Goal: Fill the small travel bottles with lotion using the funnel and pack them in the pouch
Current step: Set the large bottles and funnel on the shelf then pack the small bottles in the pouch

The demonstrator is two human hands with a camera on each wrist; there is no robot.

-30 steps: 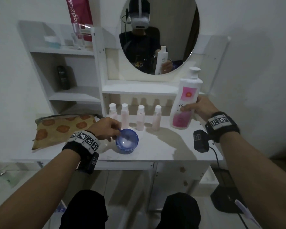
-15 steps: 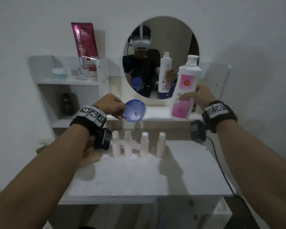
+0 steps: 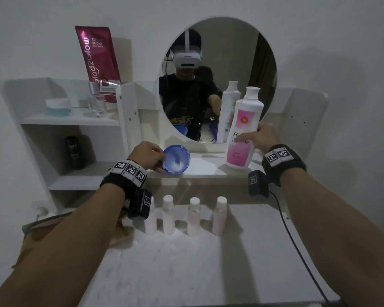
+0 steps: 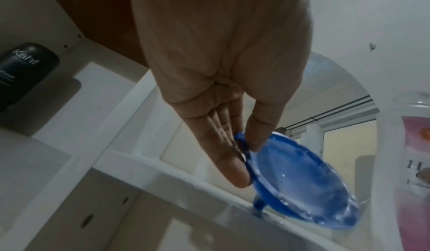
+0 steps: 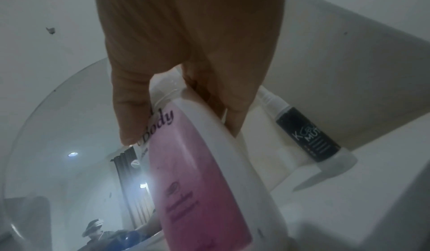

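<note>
**Funnel and lotion both up at the mirror ledge**

Blue funnel (image 3: 177,159) is tipped on its side, spout touching the ledge (image 3: 205,168), pinched at its rim tab by the left hand (image 3: 147,156). Right hand (image 3: 260,138) is wrapped round the big lotion bottle (image 3: 244,129), which leans a bit, base at the ledge. Four capped travel bottles (image 3: 194,217) stand in a row below and between the wrists. Pouch (image 3: 34,231) sits mostly hidden under the left forearm.

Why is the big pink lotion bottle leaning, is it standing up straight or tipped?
Tipped. The lotion bottle leans left on the shelf because the right hand grips it and tilts it.
</note>
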